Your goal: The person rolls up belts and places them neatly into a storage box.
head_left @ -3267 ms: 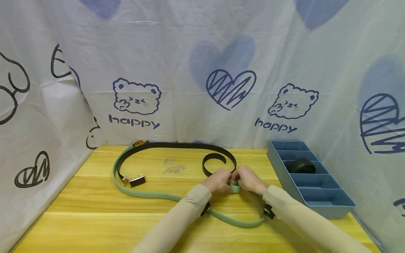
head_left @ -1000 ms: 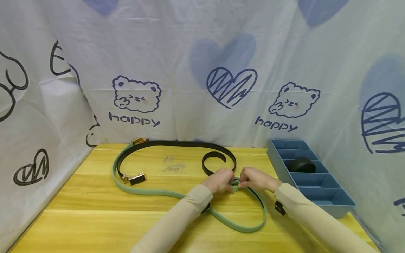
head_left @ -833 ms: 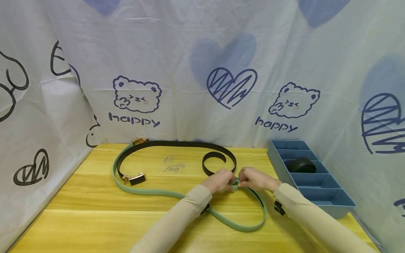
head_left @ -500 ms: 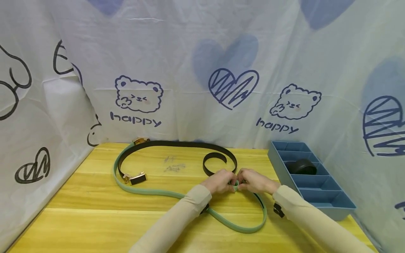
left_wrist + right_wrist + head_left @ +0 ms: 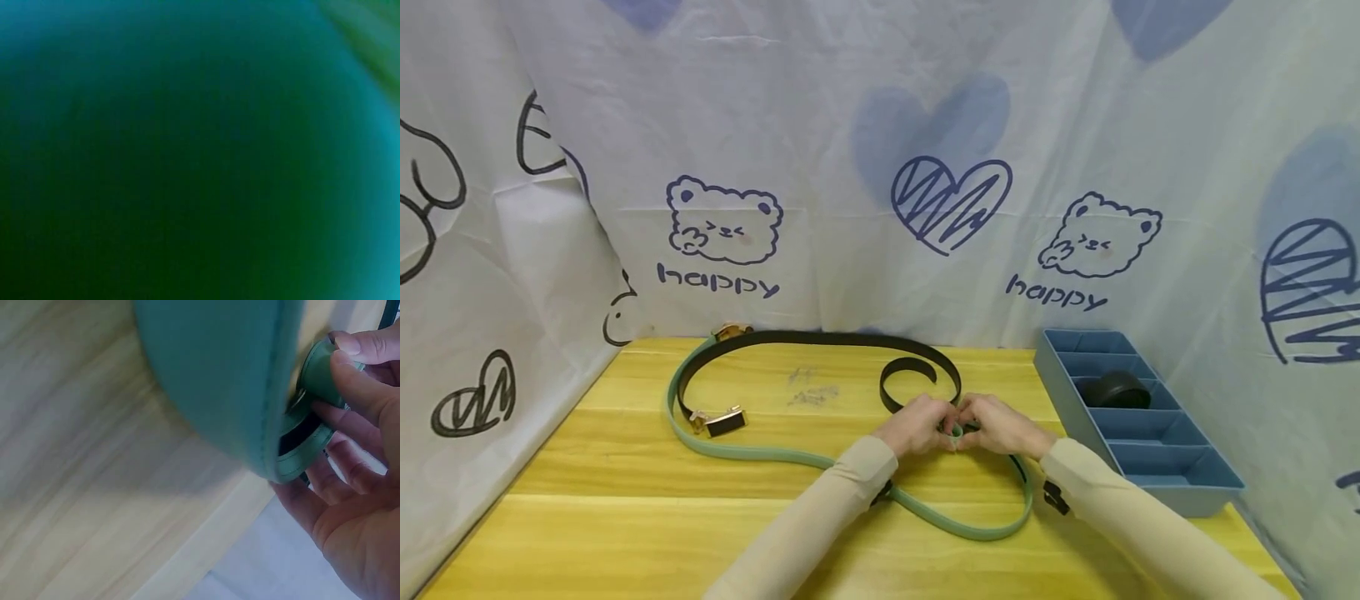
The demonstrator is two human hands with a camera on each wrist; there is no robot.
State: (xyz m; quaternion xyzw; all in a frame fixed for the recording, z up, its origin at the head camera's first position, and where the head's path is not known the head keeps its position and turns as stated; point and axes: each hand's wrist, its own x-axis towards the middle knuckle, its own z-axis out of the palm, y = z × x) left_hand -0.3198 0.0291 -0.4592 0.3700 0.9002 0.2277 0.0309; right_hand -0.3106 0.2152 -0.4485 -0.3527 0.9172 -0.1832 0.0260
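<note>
A long green belt [image 5: 760, 454] runs from a gold buckle [image 5: 730, 332] at the back left, along the table, into a loop on the right. Its tail end is coiled into a small roll [image 5: 956, 432] between both hands. My left hand [image 5: 916, 427] grips the roll from the left side. On the other side, my right hand [image 5: 1000, 427] pinches it, fingertips close to the left hand's. In the right wrist view, thumb and fingers hold the coil [image 5: 320, 375] by its edges, with the belt's wide strap [image 5: 212, 381] close to the lens. Blurred green fills the left wrist view.
A black belt [image 5: 827, 337] lies behind, its curled end near the hands and its gold-and-black buckle [image 5: 726, 422] at left. At right stands a blue-grey divided box [image 5: 1198, 500]; a black coiled thing [image 5: 1116, 390] sits in one compartment. A printed curtain [image 5: 850, 275] hangs behind.
Between 3.3 and 1 second ago my right hand drew back rightward; since then it has moved in against the left hand around the coil. The black belt and box stay put.
</note>
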